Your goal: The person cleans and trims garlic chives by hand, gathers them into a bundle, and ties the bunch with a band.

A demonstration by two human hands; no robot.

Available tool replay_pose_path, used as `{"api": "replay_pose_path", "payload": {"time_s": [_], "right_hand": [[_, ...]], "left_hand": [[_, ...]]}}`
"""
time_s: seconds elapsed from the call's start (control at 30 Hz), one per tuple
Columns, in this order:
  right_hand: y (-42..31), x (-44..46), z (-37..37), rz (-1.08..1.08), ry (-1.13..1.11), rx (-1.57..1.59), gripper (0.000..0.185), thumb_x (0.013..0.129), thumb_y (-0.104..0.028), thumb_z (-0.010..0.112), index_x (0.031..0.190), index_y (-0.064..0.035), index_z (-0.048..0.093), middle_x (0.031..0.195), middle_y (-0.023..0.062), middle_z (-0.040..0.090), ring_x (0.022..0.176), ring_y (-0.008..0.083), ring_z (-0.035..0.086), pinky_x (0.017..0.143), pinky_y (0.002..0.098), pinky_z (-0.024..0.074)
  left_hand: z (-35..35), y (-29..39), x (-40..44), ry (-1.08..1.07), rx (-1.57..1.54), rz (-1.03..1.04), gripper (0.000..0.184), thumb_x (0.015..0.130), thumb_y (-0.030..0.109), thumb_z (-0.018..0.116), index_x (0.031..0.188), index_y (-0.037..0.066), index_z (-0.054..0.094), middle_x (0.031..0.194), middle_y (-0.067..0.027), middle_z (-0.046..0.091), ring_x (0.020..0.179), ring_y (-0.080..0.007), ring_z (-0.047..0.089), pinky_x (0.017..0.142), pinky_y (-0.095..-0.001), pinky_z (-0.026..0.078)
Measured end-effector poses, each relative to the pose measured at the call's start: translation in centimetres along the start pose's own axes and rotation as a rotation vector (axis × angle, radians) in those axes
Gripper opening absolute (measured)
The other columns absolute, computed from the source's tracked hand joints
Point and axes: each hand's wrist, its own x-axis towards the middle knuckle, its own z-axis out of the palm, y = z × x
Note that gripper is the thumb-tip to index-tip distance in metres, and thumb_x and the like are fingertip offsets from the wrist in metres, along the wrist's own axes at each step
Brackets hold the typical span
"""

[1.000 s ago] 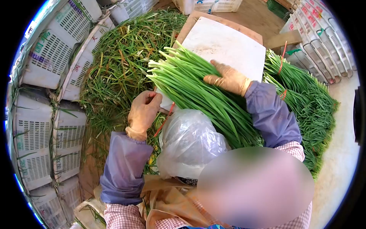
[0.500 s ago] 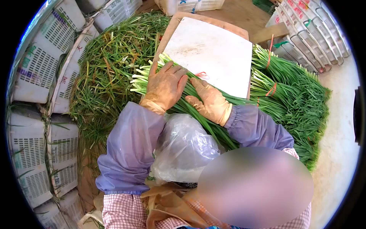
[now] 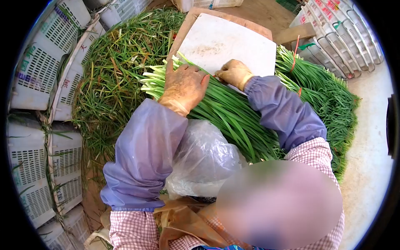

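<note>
A thick bunch of garlic chives [image 3: 233,110] lies slantwise across the near edge of a white board [image 3: 237,41], pale stem ends to the left, green leaves toward the lower right. My left hand [image 3: 183,87], in a soiled rubber glove, is closed over the bunch near the stem ends. At the bunch's far side, over the board, my right hand [image 3: 234,75], gloved too, has its fingers pinched together. What sits between those fingertips is hidden. Below the bunch is a clear plastic bag [image 3: 204,158].
Loose leaf trimmings [image 3: 121,71] are heaped on the left beside white plastic crates [image 3: 46,62]. To the right lie tied chive bundles [image 3: 321,91] with red ties. More crates [image 3: 333,33] are stacked at the back right, near a wooden block [image 3: 296,33]. A blurred oval covers the lower right.
My right hand has moved from on top of the chives up to their far edge and closed into a pinch. The red tie seen there earlier is now out of sight. The leaves have spread wider.
</note>
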Motion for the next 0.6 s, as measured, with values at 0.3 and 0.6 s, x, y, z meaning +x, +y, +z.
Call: {"api": "replay_pose_path", "payload": {"time_s": [0.3, 0.6], "right_hand": [[-3.1, 2.2, 1.5, 0.027, 0.163, -0.07, 0.035, 0.077, -0.037, 0.063, 0.084, -0.0026, 0.069, 0.084, 0.0213, 0.065, 0.084, 0.034, 0.063, 0.076, 0.0398, 0.0478], [-2.1, 2.3, 2.3, 0.003, 0.105, -0.053, 0.03, 0.071, -0.033, 0.066, 0.087, -0.0074, 0.069, 0.091, 0.0176, 0.066, 0.089, 0.0328, 0.062, 0.08, 0.0394, 0.0481]], "left_hand": [[-1.0, 0.5, -0.5, 0.006, 0.015, -0.029, 0.025, 0.091, 0.03, 0.048, 0.095, 0.015, 0.067, 0.101, 0.0003, 0.064, 0.101, -0.0179, 0.056, 0.101, -0.0476, 0.027], [-2.2, -0.4, -1.3, 0.157, -0.2, 0.008, 0.022, 0.089, 0.021, 0.054, 0.106, 0.01, 0.063, 0.103, -0.0054, 0.063, 0.102, -0.0214, 0.056, 0.101, -0.0441, 0.032]]}}
